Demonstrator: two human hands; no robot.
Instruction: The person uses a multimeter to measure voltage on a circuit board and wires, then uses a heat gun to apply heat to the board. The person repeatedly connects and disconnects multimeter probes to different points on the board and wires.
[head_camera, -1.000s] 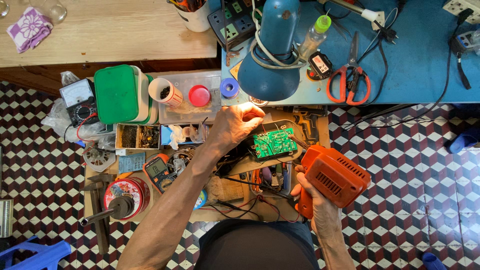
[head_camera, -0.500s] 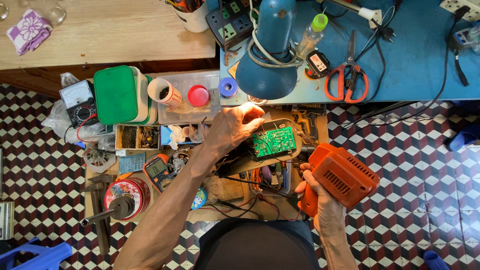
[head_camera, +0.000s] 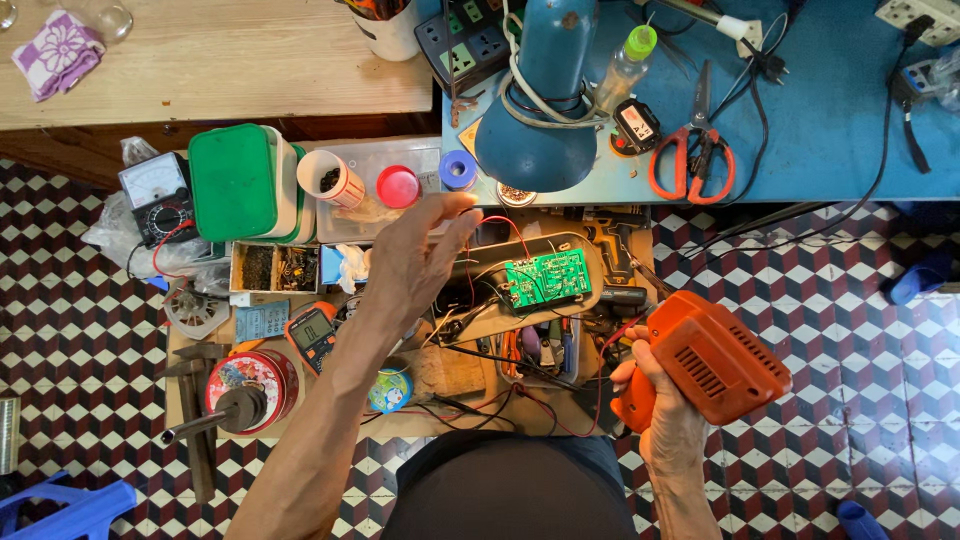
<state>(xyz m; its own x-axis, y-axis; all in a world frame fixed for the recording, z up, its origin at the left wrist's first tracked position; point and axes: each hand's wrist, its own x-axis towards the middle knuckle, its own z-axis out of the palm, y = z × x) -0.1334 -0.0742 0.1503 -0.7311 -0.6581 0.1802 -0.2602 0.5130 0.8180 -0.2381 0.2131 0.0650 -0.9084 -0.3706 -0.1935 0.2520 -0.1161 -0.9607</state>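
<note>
Orange plastic drill housing (head_camera: 712, 362) clamped in the right hand (head_camera: 660, 420)
Left hand (head_camera: 420, 255) open, fingers spread — hovering just left of the green circuit board (head_camera: 547, 279)

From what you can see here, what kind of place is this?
Probably a small electronics repair workbench: a bare green circuit board, an analogue meter, and an orange tool housing in the right hand.

The left hand (head_camera: 415, 262) hides the wiring left of the green circuit board (head_camera: 546, 279). Board components are too small to identify. The power strip (head_camera: 462, 40) above is cropped.
</note>
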